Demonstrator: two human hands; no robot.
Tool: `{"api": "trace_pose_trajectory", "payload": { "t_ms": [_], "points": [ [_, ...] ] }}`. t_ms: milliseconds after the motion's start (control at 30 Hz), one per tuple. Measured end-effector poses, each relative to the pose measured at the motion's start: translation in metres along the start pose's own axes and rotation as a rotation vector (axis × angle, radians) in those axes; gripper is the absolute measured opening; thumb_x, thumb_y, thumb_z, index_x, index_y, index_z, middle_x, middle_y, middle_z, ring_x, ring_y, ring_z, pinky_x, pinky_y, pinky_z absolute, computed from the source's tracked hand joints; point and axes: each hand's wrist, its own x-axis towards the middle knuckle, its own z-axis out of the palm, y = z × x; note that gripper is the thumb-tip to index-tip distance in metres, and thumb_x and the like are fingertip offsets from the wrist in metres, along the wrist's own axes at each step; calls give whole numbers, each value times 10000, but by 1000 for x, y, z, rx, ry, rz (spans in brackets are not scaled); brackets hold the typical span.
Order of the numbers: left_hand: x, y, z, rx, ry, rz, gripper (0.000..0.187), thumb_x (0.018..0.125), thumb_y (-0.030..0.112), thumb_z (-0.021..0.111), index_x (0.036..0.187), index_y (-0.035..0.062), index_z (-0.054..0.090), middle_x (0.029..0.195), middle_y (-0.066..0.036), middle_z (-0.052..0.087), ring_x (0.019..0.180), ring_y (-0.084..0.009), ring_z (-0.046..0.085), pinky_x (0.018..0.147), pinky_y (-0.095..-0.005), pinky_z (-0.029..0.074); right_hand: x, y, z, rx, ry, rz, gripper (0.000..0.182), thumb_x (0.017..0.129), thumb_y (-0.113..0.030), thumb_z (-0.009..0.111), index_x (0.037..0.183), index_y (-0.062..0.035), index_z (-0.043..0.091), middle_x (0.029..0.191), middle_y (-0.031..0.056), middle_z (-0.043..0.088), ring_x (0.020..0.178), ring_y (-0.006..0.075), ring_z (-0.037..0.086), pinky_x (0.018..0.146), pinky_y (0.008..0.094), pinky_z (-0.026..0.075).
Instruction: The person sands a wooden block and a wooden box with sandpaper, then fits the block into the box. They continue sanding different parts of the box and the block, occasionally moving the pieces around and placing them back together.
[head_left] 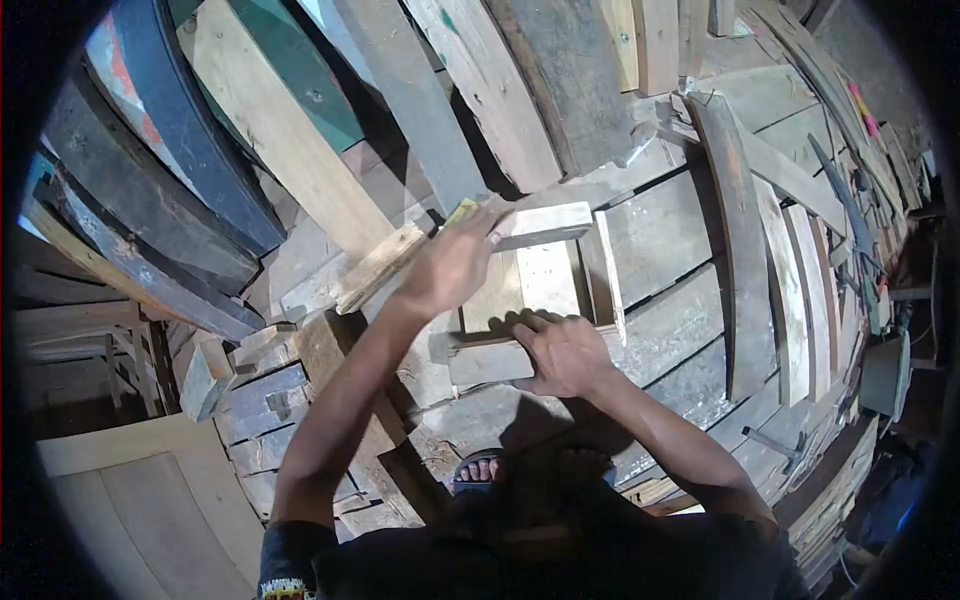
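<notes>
A small open wooden box frame [612,275] made of short boards sits on the plank floor in front of me. My left hand [455,265] is closed over the left end of the far wooden board [545,226]. A small yellow thing [461,212] shows beside its fingers, too covered to name. My right hand [567,355] grips the near wooden board [490,366] of the box, fingers over its top edge and thumb on the outer side. A pale panel [548,280] is visible inside the frame.
Long planks [290,130] lean side by side beyond the box. More loose boards [740,260] lie to the right, with a metal clamp or bar [775,443] near them. A rough wooden block [382,268] lies left of the box. A panelled wooden piece [150,510] is at lower left. My feet [478,470] are close below.
</notes>
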Motion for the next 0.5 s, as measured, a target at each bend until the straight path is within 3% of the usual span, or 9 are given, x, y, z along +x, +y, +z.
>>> {"api": "trace_pose_trajectory", "payload": {
  "t_ms": [33,100,167,333,467,500],
  "points": [
    [-3,1,4,2,122,131,374,1113,148,523,1342,-93,695,1363,-308,710,1320,-446,674,1181,-472,535,1,-3,-5,-5,-28,9,717,827,-547,848,1337,-78,664,1297,144,734,1151,319,750,870,466,633],
    [-7,-7,-1,-22,-119,-120,420,1113,147,539,1433,-105,641,1451,-333,657,1402,-458,615,1268,-473,446,1,-7,-10,-18,-95,24,766,845,-540,840,1429,-88,635,1352,145,727,1160,308,749,882,457,638],
    [-18,18,-1,32,10,-14,421,1106,142,570,1428,-120,640,1439,-334,665,1383,-456,633,1265,-467,451,4,2,-6,-26,-57,18,758,848,-540,837,1417,-80,639,1315,144,734,1155,308,750,877,455,639],
    [-22,-22,7,43,87,140,467,1101,149,579,1482,-122,582,1444,-353,652,1399,-482,613,1228,-485,479,-2,1,9,-46,-3,-6,746,847,-558,830,1369,-54,655,1260,144,750,1144,309,754,872,448,639],
    [-20,-19,20,129,146,57,442,1082,134,603,1455,-104,614,1409,-342,677,1346,-470,655,1183,-487,515,0,3,1,-56,-43,8,747,841,-563,835,1359,-54,660,1273,148,747,1159,310,749,871,450,639],
    [-22,-15,18,70,79,30,438,1081,132,603,1447,-108,616,1418,-344,671,1353,-473,648,1183,-489,514,-2,0,3,-55,-58,-1,748,841,-562,835,1361,-55,661,1277,150,747,1163,311,748,872,451,639]
  ]
}}
